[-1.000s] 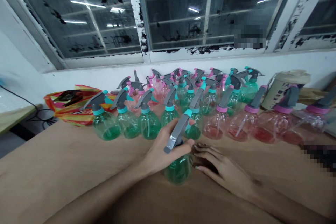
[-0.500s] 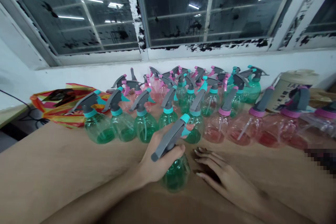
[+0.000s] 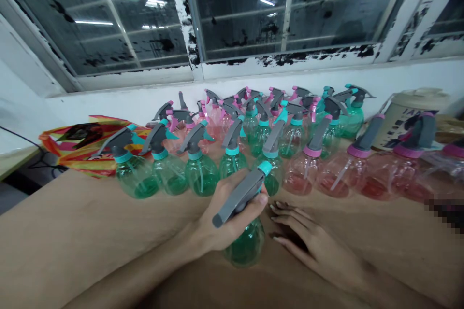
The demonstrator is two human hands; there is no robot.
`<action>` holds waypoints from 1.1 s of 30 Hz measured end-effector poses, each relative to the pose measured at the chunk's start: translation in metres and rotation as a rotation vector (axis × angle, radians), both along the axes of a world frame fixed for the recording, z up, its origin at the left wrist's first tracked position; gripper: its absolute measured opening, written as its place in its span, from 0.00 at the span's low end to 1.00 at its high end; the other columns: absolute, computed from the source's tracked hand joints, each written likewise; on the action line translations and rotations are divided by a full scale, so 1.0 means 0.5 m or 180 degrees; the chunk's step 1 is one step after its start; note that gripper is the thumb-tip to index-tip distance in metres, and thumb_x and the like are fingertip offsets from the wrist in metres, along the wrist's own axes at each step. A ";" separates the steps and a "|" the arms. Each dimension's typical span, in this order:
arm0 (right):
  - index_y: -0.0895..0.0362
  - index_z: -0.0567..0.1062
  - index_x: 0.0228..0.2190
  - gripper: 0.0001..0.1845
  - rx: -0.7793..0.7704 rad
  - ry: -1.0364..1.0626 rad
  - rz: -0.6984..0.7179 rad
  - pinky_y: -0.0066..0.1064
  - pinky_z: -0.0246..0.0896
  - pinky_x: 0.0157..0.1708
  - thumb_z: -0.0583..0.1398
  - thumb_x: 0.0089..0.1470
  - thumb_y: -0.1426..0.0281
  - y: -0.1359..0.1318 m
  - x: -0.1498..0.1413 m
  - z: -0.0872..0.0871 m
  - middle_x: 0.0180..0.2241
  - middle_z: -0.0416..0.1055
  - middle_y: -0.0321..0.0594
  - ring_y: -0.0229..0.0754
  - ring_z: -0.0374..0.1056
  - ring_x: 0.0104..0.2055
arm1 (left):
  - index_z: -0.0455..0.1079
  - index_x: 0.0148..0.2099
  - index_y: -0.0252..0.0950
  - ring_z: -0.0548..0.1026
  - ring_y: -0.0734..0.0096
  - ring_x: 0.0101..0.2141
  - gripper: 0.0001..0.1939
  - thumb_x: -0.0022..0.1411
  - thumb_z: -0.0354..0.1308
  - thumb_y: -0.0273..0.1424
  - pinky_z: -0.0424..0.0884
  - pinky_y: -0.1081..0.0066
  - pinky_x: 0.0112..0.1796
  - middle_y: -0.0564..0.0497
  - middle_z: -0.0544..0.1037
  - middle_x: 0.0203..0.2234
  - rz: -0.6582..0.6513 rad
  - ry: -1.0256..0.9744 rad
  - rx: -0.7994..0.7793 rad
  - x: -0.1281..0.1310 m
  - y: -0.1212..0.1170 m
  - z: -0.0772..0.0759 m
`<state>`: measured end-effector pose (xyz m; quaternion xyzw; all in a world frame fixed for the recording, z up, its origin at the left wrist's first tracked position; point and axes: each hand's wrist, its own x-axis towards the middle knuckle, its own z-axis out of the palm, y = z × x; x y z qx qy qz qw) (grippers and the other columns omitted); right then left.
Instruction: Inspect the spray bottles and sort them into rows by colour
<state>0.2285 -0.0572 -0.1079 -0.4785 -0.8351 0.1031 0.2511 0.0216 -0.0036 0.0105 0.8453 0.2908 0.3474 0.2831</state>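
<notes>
My left hand point(image 3: 228, 217) is wrapped round the neck and trigger head of a green spray bottle point(image 3: 248, 246), which stands on the table. The bottle's grey head with a turquoise nozzle points forward and to the right, and green liquid shows inside. To its right, my right hand point(image 3: 308, 241) rests on the tabletop with fingers stretched out, holding nothing. Just beyond the hands runs a row of spray bottles, green ones such as the green bottle point(image 3: 202, 176) on the left and pink ones such as the pink bottle point(image 3: 300, 178) on the right.
Behind the row stand more pink and green spray bottles point(image 3: 263, 137). A red and yellow plastic bag point(image 3: 105, 154) lies at the left. At the right back is a cream container point(image 3: 409, 116) with printing. A window point(image 3: 246, 14) rises behind the wooden table point(image 3: 108, 231).
My left hand's grip has shifted slightly to the right round the bottle's head, with the thumb and fingers drawn closer at the trigger. My right hand has hardly moved.
</notes>
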 end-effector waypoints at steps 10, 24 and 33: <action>0.54 0.65 0.50 0.19 -0.0015 -0.0111 0.0026 0.46 0.56 0.56 0.53 0.59 0.63 0.002 0.005 -0.006 0.54 0.66 0.43 0.45 0.57 0.58 | 0.65 0.37 0.38 0.67 0.74 0.25 0.06 0.55 0.52 0.26 0.66 0.73 0.29 0.56 0.66 0.26 0.0258 -0.0177 -0.0069 0.010 -0.002 -0.018; 0.53 0.68 0.49 0.17 0.0073 0.0069 -0.0009 0.43 0.60 0.54 0.55 0.57 0.64 0.000 0.004 0.001 0.51 0.69 0.41 0.44 0.60 0.56 | 0.69 0.46 0.38 0.72 0.68 0.32 0.14 0.57 0.53 0.29 0.71 0.67 0.37 0.51 0.72 0.31 0.0140 -0.0199 -0.0261 0.004 0.000 -0.030; 0.53 0.67 0.49 0.17 0.0078 0.0065 0.0025 0.44 0.60 0.53 0.54 0.58 0.65 -0.001 0.002 0.006 0.51 0.69 0.42 0.45 0.60 0.56 | 0.68 0.50 0.39 0.73 0.68 0.35 0.16 0.58 0.53 0.31 0.72 0.65 0.43 0.48 0.74 0.37 0.0006 -0.0175 -0.0528 0.004 -0.002 -0.018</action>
